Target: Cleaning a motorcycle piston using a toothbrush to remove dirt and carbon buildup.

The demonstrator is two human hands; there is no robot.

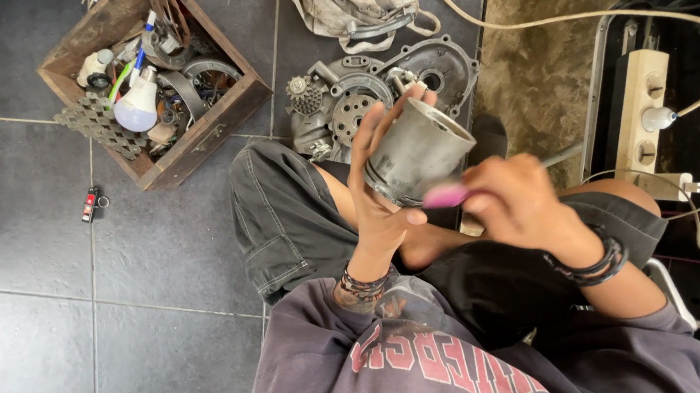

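My left hand (376, 188) grips a grey metal piston (422, 149), a hollow cylinder held tilted above my crossed legs. My right hand (516, 201) is closed on a small pink brush-like tool (446, 196) whose tip touches the lower edge of the piston. The tool is blurred, so its exact shape is unclear. Both wrists wear dark bead bracelets.
A wooden box (197, 129) of metal parts, a chain and a light bulb stands at the upper left. A grey engine casing (376, 96) lies on the tiles before my knees, with a dirty rag bag (357, 3) behind it. A power strip (638, 115) with cables lies at right. A small red lighter (89, 204) rests on the floor.
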